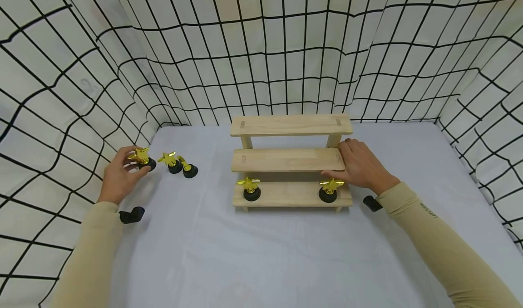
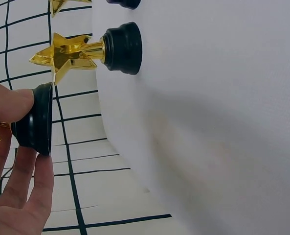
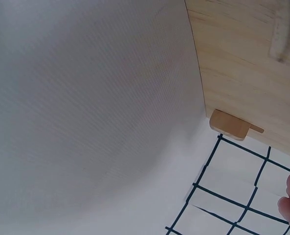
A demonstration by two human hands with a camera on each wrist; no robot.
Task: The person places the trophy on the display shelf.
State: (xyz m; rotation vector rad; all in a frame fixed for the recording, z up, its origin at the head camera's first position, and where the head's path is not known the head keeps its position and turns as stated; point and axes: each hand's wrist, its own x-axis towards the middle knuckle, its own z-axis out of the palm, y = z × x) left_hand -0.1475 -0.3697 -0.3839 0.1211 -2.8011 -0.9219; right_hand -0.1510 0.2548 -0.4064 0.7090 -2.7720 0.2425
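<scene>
At the left, my left hand (image 1: 116, 176) pinches a small gold star trophy (image 1: 148, 163) by its black base, with the thumb on one side and fingers on the other. In the left wrist view that base (image 2: 34, 120) is off the cloth, its star mostly behind the hand. Just right of it are two more trophies, one upright (image 1: 175, 166) and one (image 1: 190, 171) beside it. My right hand (image 1: 363, 165) grips the right end of the middle step of a three-tier wooden stand (image 1: 288, 159). On the lowest step stand a left trophy (image 1: 251, 193) and a right trophy (image 1: 328, 195).
A white cloth (image 1: 245, 253) covers the table. Black grid netting (image 1: 282, 54) over pale sheeting rises at the back and both sides, close behind the left hand. Black pieces (image 1: 131, 215) show by both wrists. The stand's side panel (image 3: 247, 73) fills the right wrist view's upper right.
</scene>
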